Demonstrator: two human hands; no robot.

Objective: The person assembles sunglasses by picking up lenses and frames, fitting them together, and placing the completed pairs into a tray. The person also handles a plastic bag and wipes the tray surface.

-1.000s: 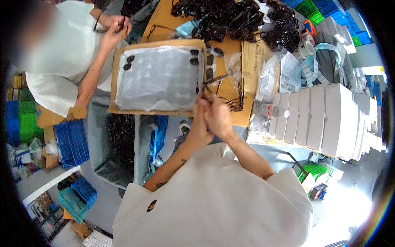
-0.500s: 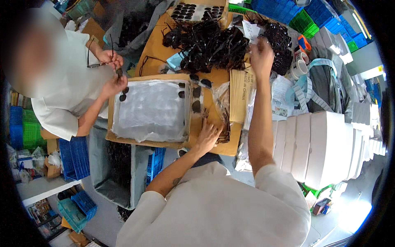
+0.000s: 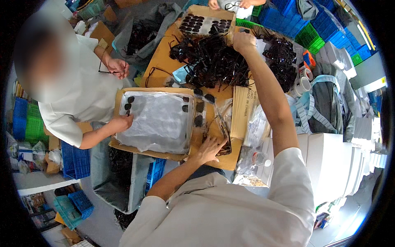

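Left hand (image 3: 210, 147) lies flat, fingers spread, pressing on the clear plastic bag (image 3: 222, 123) of dark frames at the edge of the cardboard tray (image 3: 119, 99). Right hand (image 3: 243, 40) reaches far out, fingers curled down into the pile of black glasses frames (image 3: 214, 61); whether it has one gripped I cannot tell. Since half a second ago the arm has stretched further. The pile is tangled, glossy, heaped mid-table.

Blue and green crates (image 3: 306, 24) stack beyond the reach, white boxes (image 3: 329, 160) alongside, a co-worker (image 3: 82, 94) opposite holding glasses.
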